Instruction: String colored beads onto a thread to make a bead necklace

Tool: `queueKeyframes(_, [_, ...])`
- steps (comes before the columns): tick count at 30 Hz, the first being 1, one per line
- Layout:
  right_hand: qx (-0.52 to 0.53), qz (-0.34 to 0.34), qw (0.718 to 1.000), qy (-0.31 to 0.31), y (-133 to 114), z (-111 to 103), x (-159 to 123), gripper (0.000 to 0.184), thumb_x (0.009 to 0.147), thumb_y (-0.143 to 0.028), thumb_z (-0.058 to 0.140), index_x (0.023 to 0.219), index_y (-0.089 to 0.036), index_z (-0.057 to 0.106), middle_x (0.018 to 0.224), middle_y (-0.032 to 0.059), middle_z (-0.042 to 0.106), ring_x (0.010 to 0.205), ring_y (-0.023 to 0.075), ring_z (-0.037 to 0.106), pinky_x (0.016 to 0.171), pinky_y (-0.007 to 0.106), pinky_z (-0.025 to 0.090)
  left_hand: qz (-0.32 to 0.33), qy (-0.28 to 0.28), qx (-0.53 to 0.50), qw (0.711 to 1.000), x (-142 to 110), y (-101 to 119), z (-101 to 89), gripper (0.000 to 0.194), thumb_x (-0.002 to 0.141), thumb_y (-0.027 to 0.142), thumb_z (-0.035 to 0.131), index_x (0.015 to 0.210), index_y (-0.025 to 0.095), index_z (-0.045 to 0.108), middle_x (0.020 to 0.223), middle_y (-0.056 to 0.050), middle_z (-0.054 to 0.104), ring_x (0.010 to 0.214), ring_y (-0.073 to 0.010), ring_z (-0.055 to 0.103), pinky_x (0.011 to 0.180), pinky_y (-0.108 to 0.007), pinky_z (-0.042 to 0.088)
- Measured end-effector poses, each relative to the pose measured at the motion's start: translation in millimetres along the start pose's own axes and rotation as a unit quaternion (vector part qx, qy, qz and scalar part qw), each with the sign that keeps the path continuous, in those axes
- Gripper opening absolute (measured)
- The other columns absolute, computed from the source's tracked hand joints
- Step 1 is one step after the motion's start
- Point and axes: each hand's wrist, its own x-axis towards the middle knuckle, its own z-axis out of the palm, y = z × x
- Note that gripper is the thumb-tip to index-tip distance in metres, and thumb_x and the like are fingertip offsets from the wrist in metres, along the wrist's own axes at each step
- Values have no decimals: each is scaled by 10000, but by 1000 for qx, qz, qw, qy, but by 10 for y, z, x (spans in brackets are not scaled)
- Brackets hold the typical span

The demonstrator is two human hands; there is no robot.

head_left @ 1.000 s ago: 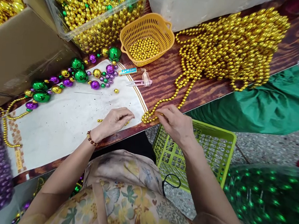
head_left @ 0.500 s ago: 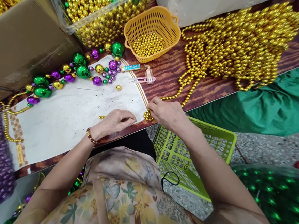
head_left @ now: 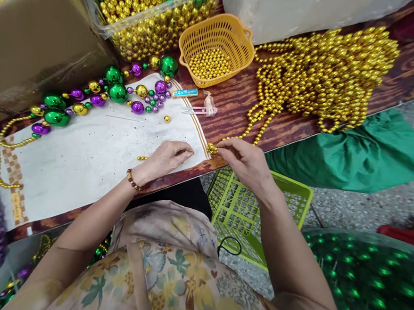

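My right hand [head_left: 247, 161] pinches the end of a gold bead strand [head_left: 258, 130] at the table's front edge, where a small clump of beads [head_left: 212, 149] sits by the fingertips. The strand runs back to a big heap of gold bead strings [head_left: 326, 73]. Resting on the white cloth [head_left: 86, 160], my left hand [head_left: 166, 158] has its fingertips pinched together just left of the clump; what they hold is too small to make out. A few loose gold beads [head_left: 142, 158] lie beside that hand.
An orange basket of gold beads [head_left: 216, 47], small snips [head_left: 199, 110] and a strung row of green, purple and gold balls [head_left: 101, 95] lie behind. A clear tub of gold beads [head_left: 149, 14] and a cardboard box [head_left: 33, 48] stand at back. A lime crate [head_left: 289, 194] sits below the table edge.
My right hand drew the strand end leftward along the table edge, closer to my left hand. The left hand stayed on the cloth. The view shifted slightly.
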Motion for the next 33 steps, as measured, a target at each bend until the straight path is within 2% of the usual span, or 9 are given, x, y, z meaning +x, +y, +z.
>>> queueKeyframes(3, [25, -17, 1000, -3, -31, 0, 95, 239, 964, -302, 487, 966, -182, 693, 913, 64, 726, 812, 185, 651, 734, 286, 458, 6, 6, 8, 1000, 41, 16, 41, 206, 940, 252, 522, 980, 170, 706, 734, -3, 679, 605, -112, 532, 616, -236, 400])
queueKeyframes(8, [62, -63, 995, -51, -135, 57, 487, 284, 970, -352, 497, 1017, -169, 710, 929, 56, 721, 819, 180, 632, 734, 283, 434, 47, -9, 43, 998, 83, -20, 129, 239, 949, 202, 483, 903, 169, 715, 891, -50, 742, 782, -154, 649, 749, -272, 471])
queueKeyframes(12, [-6, -36, 996, -86, -186, 105, 706, 293, 970, -355, 504, 1112, -194, 703, 929, 34, 729, 802, 179, 613, 674, 272, 369, 38, 11, 98, 994, 44, -83, 112, 238, 951, 190, 480, 927, 166, 715, 962, -81, 747, 868, -187, 669, 827, -313, 490])
queueKeyframes(15, [-99, -18, 994, -51, -170, 89, 621, 247, 976, -300, 484, 1012, -206, 710, 955, 33, 733, 836, 186, 615, 664, 279, 333, 25, 32, 126, 991, 22, -122, 53, 231, 955, 190, 478, 898, 160, 700, 909, -76, 728, 821, -179, 648, 796, -308, 485])
queueKeyframes(19, [-231, -55, 966, -106, -138, 122, 349, 216, 963, -330, 543, 930, -188, 703, 954, 78, 716, 875, 225, 598, 663, 309, 310, 33, 57, 121, 990, 61, -143, 45, 213, 975, 217, 490, 929, 164, 690, 902, -65, 721, 819, -168, 637, 785, -295, 471])
queueKeyframes(22, [-299, -68, 945, -113, -127, 201, 220, 225, 973, -306, 525, 952, -174, 705, 971, 115, 693, 904, 250, 572, 698, 337, 317, 29, 60, 128, 989, 99, -143, 91, 203, 989, 269, 512, 964, 171, 688, 942, -64, 730, 836, -172, 642, 779, -294, 462])
queueKeyframes(28, [-281, -57, 953, -100, -44, 264, 159, 252, 981, -303, 482, 1000, -171, 697, 981, 89, 687, 847, 216, 586, 641, 321, 289, 0, 16, 219, 976, 55, -146, 110, 202, 985, 245, 523, 876, 162, 671, 894, -67, 703, 801, -184, 624, 724, -292, 439])
queueKeyframes(31, [-254, -34, 962, -97, -1, 245, 137, 275, 986, -330, 461, 1011, -176, 688, 1001, 70, 694, 755, 181, 585, 574, 307, 233, -7, 36, 234, 972, 33, -124, 102, 116, 964, 248, 556, 958, 170, 641, 929, -60, 670, 817, -182, 609, 717, -284, 448])
queueKeyframes(33, [-235, -27, 967, -93, 17, 239, 122, 275, 985, -327, 453, 1015, -177, 681, 1002, 62, 699, 739, 171, 588, 551, 297, 209, -2, 55, 229, 972, 47, -98, 112, 159, 950, 282, 588, 1073, 184, 609, 1017, -66, 637, 852, -181, 601, 704, -274, 460])
